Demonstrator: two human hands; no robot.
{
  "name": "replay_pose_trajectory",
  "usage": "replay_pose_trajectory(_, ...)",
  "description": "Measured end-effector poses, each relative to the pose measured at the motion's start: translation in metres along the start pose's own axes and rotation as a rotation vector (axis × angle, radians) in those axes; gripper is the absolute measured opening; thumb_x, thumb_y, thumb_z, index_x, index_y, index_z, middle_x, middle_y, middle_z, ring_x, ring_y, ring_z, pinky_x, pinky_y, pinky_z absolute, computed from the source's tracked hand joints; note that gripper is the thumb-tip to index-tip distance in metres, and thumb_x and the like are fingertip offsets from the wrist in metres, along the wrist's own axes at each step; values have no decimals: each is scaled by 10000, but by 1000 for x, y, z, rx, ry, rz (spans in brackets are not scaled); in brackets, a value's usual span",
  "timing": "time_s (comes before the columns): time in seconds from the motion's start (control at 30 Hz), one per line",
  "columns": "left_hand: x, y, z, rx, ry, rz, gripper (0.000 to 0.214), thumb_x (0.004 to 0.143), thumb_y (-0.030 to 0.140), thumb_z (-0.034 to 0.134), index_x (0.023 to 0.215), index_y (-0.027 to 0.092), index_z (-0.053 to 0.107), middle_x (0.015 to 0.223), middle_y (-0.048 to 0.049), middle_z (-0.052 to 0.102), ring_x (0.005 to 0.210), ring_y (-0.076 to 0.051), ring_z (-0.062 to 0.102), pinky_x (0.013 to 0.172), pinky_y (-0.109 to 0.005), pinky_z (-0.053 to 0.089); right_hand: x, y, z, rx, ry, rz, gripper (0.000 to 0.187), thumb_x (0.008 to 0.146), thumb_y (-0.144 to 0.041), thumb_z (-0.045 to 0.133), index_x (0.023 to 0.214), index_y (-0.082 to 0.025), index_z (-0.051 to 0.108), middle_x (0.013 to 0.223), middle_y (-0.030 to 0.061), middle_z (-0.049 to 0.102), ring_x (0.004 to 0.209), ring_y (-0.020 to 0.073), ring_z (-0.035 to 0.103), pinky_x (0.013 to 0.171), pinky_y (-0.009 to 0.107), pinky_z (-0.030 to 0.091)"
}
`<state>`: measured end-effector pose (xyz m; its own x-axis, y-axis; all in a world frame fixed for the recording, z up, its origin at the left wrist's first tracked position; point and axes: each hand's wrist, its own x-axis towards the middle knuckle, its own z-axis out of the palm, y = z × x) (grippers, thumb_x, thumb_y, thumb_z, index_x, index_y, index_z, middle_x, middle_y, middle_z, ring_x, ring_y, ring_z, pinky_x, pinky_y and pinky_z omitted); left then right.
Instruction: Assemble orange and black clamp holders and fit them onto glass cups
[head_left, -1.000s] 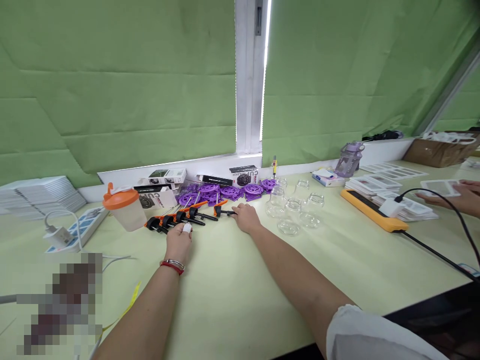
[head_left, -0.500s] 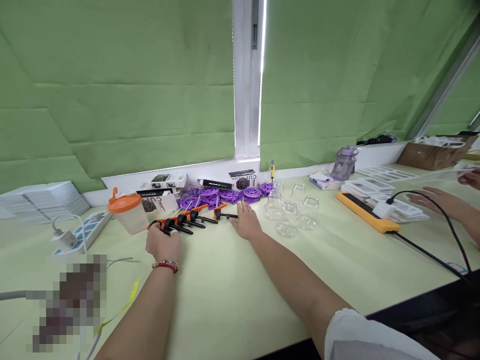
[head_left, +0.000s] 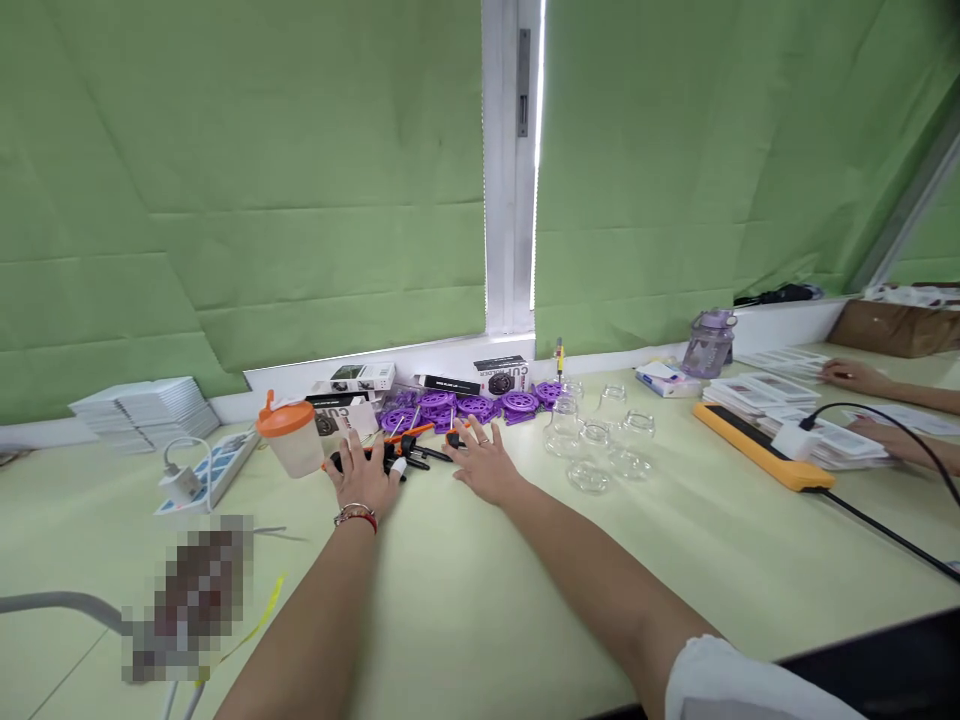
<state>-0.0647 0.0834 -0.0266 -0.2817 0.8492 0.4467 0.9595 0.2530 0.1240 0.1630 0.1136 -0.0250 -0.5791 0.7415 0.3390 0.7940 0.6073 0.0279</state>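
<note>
My left hand (head_left: 365, 478) lies on the pale green table (head_left: 465, 590) with its fingers spread over a bunch of black and orange pump heads (head_left: 411, 448), touching them. A red band and a bracelet sit on that wrist. My right hand (head_left: 486, 464) rests flat beside it, fingers apart, fingertips at the right end of the pump heads. Behind both hands lies a heap of purple plastic discs (head_left: 465, 406). Several clear glass jars (head_left: 600, 440) stand just right of my right hand.
An orange-lidded cup (head_left: 289, 438) stands left of my left hand, with a power strip (head_left: 206, 472) further left. Small boxes (head_left: 360, 378) line the window sill. A yellow bar (head_left: 761, 446) with a black cable, stacked cards and another person's hands (head_left: 855, 378) are at the right.
My left hand has opened from a curled grip and now spreads over the pump heads. The pump heads are bunched closer together. The view has shifted left, and the other person's hands have moved.
</note>
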Motion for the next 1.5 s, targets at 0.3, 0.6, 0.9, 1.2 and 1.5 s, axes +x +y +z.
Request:
replay_pose_trajectory(0.3, 31, -26, 12, 65, -60, 116, 545, 881, 459, 344, 1395, 300, 432, 1501, -135, 333, 1347, -378, 277, 1013, -668, 151, 33, -17, 15, 92, 21, 92, 530, 892, -556, 421, 1349, -295, 476, 1587, 65, 39, 1429, 373, 30, 1069, 605, 128)
replay_pose_trajectory(0.6, 33, -28, 16, 27, -145, 151, 496, 874, 293, 321, 1342, 301, 485, 1272, -128, 567, 1175, -334, 445, 948, -717, 176, 39, -15, 23, 130, -46, 96, 407, 937, -473, 365, 1169, -255, 618, 1568, 75, 154, 1404, 353, 187, 1009, 489, 304)
replay_pose_trajectory(0.9, 21, -21, 9, 20, -143, 116, 489, 868, 295, 333, 1327, 304, 501, 1262, -131, 567, 1167, -331, 443, 942, -704, 191, 33, -18, 24, 110, -42, 122, 330, 940, -378, 400, 1089, -228, 653, 1558, 84, 189, 1409, 321, 199, 1004, 464, 314)
replay_pose_trajectory(1.2, 0, -16, -3, 24, -159, 85, 511, 867, 289, 330, 1360, 301, 464, 1282, -145, 547, 1173, -341, 435, 916, -702, 220, 14, -29, 16, 134, -71, 136, 350, 947, -368, 385, 1118, -214, 649, 1558, 85, 193, 1420, 322, 163, 1046, 488, 258)
replay_pose_trajectory(1.5, -34, -5, -16, 31, -165, 80, 525, 873, 297, 324, 1386, 285, 433, 1309, -160, 530, 1186, -349, 419, 912, -717, 197, -18, -33, 3, 160, -80, 145, 295, 935, -324, 426, 1076, -215, 660, 1554, 84, 211, 1424, 303, 153, 1067, 486, 209)
